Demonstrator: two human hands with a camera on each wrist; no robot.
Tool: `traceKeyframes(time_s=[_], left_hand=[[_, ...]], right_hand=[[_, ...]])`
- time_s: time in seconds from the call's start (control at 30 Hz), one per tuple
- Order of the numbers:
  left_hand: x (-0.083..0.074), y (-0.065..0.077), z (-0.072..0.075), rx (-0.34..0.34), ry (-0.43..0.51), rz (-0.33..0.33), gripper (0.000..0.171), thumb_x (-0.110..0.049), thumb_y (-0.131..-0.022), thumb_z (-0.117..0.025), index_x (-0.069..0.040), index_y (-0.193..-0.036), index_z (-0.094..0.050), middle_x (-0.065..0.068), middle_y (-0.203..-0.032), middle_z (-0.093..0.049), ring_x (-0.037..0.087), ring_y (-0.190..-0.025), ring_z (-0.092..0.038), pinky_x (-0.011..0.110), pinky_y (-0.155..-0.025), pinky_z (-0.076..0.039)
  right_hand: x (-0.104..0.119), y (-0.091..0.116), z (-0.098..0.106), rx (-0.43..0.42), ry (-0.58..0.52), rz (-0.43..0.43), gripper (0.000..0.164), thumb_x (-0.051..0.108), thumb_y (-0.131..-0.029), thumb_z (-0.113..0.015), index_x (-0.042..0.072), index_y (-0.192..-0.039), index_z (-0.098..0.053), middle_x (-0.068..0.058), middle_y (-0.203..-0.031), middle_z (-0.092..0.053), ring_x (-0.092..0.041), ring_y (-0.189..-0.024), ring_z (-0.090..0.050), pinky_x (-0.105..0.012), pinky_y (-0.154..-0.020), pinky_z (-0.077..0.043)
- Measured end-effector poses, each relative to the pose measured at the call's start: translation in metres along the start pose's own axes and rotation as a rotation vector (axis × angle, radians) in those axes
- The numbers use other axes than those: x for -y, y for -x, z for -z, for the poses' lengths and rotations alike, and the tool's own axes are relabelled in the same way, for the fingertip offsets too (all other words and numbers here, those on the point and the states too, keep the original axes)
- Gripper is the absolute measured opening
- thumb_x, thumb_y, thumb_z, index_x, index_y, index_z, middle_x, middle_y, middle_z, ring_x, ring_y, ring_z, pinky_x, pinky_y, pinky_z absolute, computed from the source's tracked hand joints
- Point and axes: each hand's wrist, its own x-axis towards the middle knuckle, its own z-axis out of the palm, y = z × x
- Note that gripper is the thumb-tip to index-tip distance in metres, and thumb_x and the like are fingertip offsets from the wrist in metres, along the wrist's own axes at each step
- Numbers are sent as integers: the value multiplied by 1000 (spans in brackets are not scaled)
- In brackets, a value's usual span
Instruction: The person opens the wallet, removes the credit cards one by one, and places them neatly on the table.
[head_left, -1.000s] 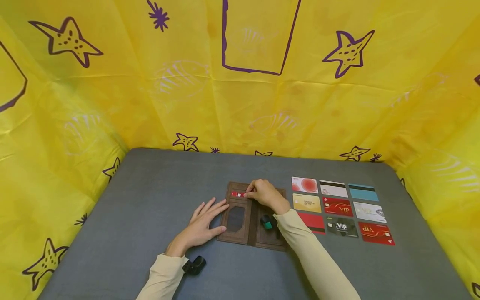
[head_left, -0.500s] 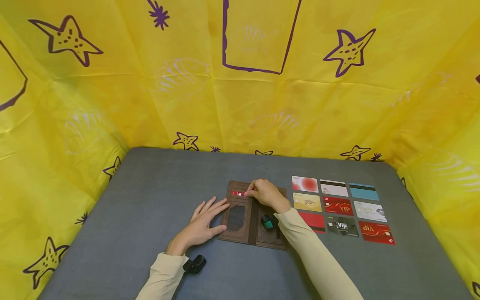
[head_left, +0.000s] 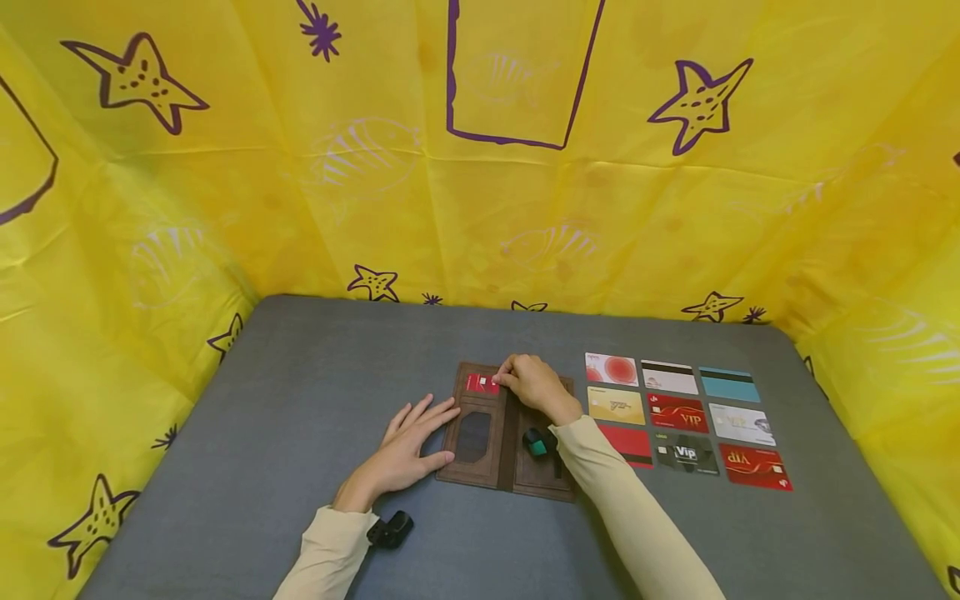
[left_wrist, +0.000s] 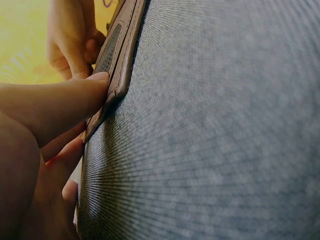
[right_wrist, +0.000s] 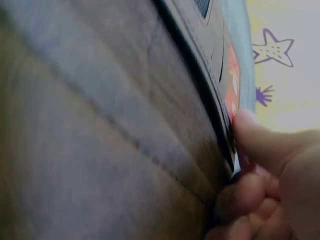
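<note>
A brown bifold wallet (head_left: 467,477) lies open and flat on the grey table, with a dark window in its left panel. A red card (head_left: 478,383) with a chip shows at the top of that panel, its lower part hidden in a slot. My right hand (head_left: 536,388) pinches the card's right edge between thumb and fingers; in the right wrist view the thumb lies on the card's red face (right_wrist: 233,82). My left hand (head_left: 405,452) has its fingers spread, thumb and fingertips resting at the wallet's left edge; the left wrist view shows that thumb on the wallet's border (left_wrist: 120,82).
Right of the wallet several cards lie face up or stripe up in rows, among them a gold card (head_left: 615,405), a black Vip card (head_left: 686,454) and a blue striped card (head_left: 729,384). A yellow patterned cloth (head_left: 480,208) stands around the table's back and sides.
The red card has slid upward, so more of it shows above the slot. My right hand has moved slightly up with it. The left hand has stayed in place.
</note>
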Motion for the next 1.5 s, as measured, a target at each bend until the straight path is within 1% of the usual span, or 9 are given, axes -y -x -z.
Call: traceKeyframes(time_s=[0.13,0.23,0.6,0.7,0.8,0.97,1.23,1.37,1.5], left_hand=[[0,0,0,-3,2,1,64,-23,-92,-70,-14,-150,-45,4,-161,-35,35,-155,-13,60,-121,-1],[0,1,0,-3,-2,2,64,-23,-92,-70,-14,-150,-45,4,-161,-35,36,-155,-13,60,-121,-1],[0,-1,-1,1,0,-1,64,-23,-92,-70,-14,-150,-45,4,-162,-34,35,-155,-13,60,-121,-1],[0,-1,-1,3,1,-2,64,-23,-92,-70,-14,-150,-44,4,-162,-34,35,-155,-13,60,-121,-1],[0,-1,-1,3,-1,-3,64,-23,-92,-70,-14,-150,-45,4,-162,-35,35,-155,-13,60,-121,-1],[0,-1,-1,1,-3,-4,64,-23,-92,-70,-14,-150,-45,4,-162,-34,35,-155,-13,60,-121,-2],[0,0,1,5,-3,1,64,-22,-92,-70,-14,-150,-44,4,-162,-34,35,-155,-13,60,-121,-1],[0,0,0,3,-2,0,64,-22,-92,-70,-14,-150,-44,4,-162,-34,35,-155,-13,59,-121,-1],[1,-1,-1,2,-4,-2,64,-23,-93,-69,-14,-151,-44,3,-162,-34,34,-155,-13,59,-121,-1]], right_hand=[[-4,-2,-1,15,-38,10,19,29,-89,-74,11,-95,-73,-1,-76,-63,-11,-66,-52,-24,-62,-41],[-5,-2,-1,29,-58,17,22,29,-86,-78,10,-98,-73,0,-77,-61,-11,-67,-51,-23,-62,-40],[-1,1,1,20,-28,43,21,26,-86,-77,12,-101,-74,0,-80,-62,-12,-70,-52,-26,-63,-43],[2,2,1,10,13,64,20,25,-86,-77,12,-102,-75,0,-84,-62,-13,-75,-55,-30,-68,-47],[5,2,0,6,53,85,22,23,-86,-77,11,-105,-76,-3,-92,-63,-18,-85,-60,-37,-76,-52],[11,3,-1,25,91,92,25,21,-89,-74,10,-111,-75,-7,-103,-64,-25,-98,-63,-46,-87,-53],[11,0,-2,47,69,69,21,19,-90,-73,11,-109,-74,-5,-100,-64,-21,-93,-61,-43,-86,-53],[7,-3,-4,20,43,57,19,19,-91,-71,11,-108,-74,-5,-97,-62,-20,-90,-59,-41,-81,-52],[4,-4,-6,-26,19,32,21,19,-94,-68,11,-113,-72,-7,-101,-62,-22,-91,-60,-43,-80,-52]])
